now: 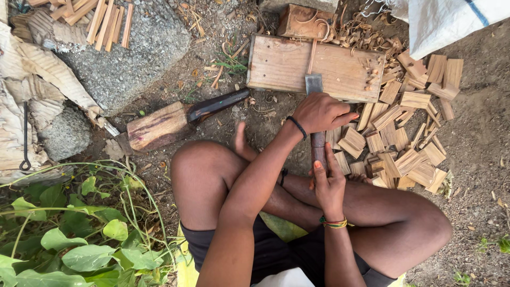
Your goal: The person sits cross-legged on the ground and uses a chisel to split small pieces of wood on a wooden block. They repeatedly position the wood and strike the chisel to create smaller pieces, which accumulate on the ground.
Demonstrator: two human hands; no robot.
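Gripping a broad-bladed tool over a wooden block

Gripping the same tool, both hands sit just right of the frame's centre. The left hand (320, 112), a dark band on its wrist, is closed over the upper part of the handle, just below the blade. The right hand (329, 183), with coloured bangles at the wrist, is wrapped around the lower part of the reddish-brown handle, fingers curled and thumb lying along it. The chisel-like tool (314, 85) points up the frame, its flat grey metal blade resting against the near edge of a wooden block (281, 64) lying on the ground at upper centre.

The person sits cross-legged on bare earth, knees spread to left and right of the hands. Right of the hands lies a spread of small split wood pieces (404, 143), and curled shavings lie around the top right corner of the block. Left of centre, a short log (156, 126) rests with a dark-handled blade (218, 103) touching its end. More cut sticks (101, 18) sit on a grey stone at upper left. Green leafy plants (69, 234) fill the lower left.
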